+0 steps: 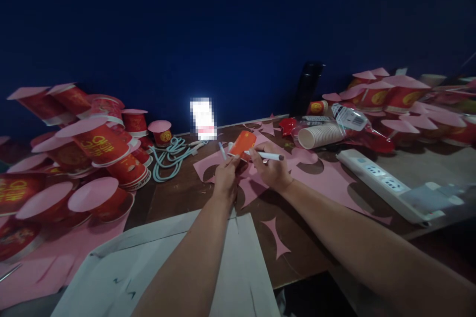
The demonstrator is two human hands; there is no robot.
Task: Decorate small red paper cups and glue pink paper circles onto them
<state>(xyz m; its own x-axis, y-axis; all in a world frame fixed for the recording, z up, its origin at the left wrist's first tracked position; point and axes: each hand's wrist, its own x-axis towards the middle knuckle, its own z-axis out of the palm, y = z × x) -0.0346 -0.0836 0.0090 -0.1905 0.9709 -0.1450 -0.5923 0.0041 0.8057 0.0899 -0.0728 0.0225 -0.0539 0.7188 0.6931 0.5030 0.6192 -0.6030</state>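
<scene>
Low over the middle of the table, my left hand (226, 177) is closed on an orange-red paper cup (244, 142) that lies tilted on its side. My right hand (274, 168) grips a white marker (270, 156) with a dark end, its other end at the cup's side. Whether the tip touches the cup I cannot tell. Beneath both hands lies pink paper (256, 189) with round holes cut from it. A slim white and blue pen (222, 150) is just left of the cup.
Red cups with pink discs (98, 146) are piled at left, more (386, 94) at right. Near them are stacked cups (322, 134), a power strip (379, 181), a coiled cable (169, 161), a blurred bright screen (203, 118) and a dark bottle (308, 86). A white sheet (156, 257) lies in front.
</scene>
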